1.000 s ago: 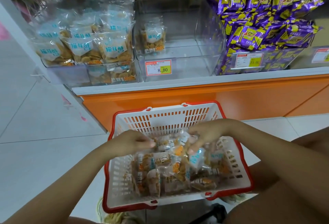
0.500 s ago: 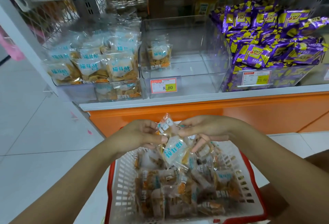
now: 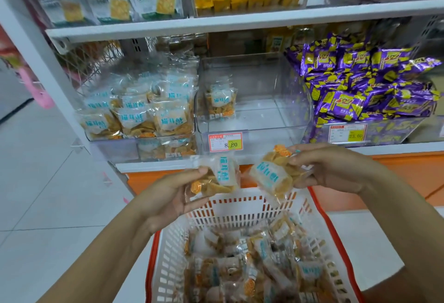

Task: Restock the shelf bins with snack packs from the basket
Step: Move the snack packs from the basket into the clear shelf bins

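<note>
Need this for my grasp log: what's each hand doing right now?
Left hand: grips one clear snack pack.
Right hand: grips a second clear snack pack.

Before the shelf (image 3: 153, 166) the basket (image 3: 235, 206) is set. Above it, the left pack (image 3: 216, 177) is held in the left hand (image 3: 165, 197), and the right pack (image 3: 271, 177) beside it in the right hand (image 3: 336, 170). Behind, on the shelf, a single pack (image 3: 219, 100) is stood at the left wall of the middle bin (image 3: 271, 120).

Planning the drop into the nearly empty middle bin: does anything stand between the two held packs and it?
Only the clear front wall of the middle bin, which the held packs must clear. Inside, one pack stands at the left.
</note>
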The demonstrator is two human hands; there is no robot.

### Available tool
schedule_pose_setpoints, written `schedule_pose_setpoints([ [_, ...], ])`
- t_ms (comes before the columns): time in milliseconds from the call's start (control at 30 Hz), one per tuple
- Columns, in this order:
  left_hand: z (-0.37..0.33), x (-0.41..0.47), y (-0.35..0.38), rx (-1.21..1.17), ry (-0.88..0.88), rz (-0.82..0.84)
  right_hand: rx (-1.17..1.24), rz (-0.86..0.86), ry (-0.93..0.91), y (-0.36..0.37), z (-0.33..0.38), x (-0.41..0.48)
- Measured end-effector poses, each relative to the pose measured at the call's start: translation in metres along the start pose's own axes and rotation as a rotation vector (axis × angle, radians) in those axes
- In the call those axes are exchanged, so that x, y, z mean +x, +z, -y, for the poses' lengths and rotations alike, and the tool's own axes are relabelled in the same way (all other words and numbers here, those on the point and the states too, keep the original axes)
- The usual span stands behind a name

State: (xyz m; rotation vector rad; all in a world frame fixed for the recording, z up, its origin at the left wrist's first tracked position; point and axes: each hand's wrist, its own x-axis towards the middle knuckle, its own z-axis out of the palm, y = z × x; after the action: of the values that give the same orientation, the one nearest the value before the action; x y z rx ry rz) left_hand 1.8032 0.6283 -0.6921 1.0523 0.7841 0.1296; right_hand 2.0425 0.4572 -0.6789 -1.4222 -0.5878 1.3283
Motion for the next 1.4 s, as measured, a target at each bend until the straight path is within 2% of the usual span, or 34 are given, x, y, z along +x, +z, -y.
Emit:
schedule_pose_setpoints([
  [200, -0.002, 0.0, 0.008, -0.014, 0.079, -0.033, 0.138, -0.074, -0.219, -0.002, 0.002, -0.024],
  [333, -0.003, 0.003, 0.021, -0.08, 0.105, -0.028, 0.266, -0.06, -0.25, 0.007, -0.012, -0.022],
  [400, -0.004, 0.005, 0.032, -0.083, 0.11, 0.024, 0.362, -0.094, -0.283, 0.016, -0.017, -0.021],
  [533, -0.006, 0.011, 0.045, -0.159, 0.11, 0.087, 0.546, -0.226, -0.47, 0.024, -0.026, -0.014],
  [633, -0.004, 0.015, 0.05, -0.147, 0.059, 0.216, 0.644, -0.397, -0.543, 0.026, -0.037, -0.004],
  [733, 0.002, 0.023, 0.052, -0.195, 0.022, 0.332, 0.576, -0.498, -0.551, 0.038, -0.048, 0.003],
  [867, 0.002, 0.03, 0.056, -0.121, 0.115, 0.428, 0.259, -0.467, -0.546, 0.057, -0.055, 0.012],
  [967, -0.004, 0.031, 0.056, -0.052, 0.224, 0.305, 0.164, -0.366, -0.563, 0.061, -0.055, 0.019],
  [1067, -0.012, 0.03, 0.049, 0.087, 0.325, 0.181, 0.141, -0.3, -0.481, 0.054, -0.046, 0.022],
  [1167, -0.021, 0.028, 0.042, 0.454, 0.393, 0.103, -0.065, -0.214, -0.414, 0.047, -0.028, 0.028],
  [1233, -0.024, 0.026, 0.041, 0.618, 0.437, 0.098, -0.195, -0.125, -0.384, 0.049, -0.014, 0.032],
  [1400, -0.03, 0.027, 0.037, 0.578, 0.58, 0.129, -0.358, 0.013, -0.367, 0.048, 0.01, 0.038],
])
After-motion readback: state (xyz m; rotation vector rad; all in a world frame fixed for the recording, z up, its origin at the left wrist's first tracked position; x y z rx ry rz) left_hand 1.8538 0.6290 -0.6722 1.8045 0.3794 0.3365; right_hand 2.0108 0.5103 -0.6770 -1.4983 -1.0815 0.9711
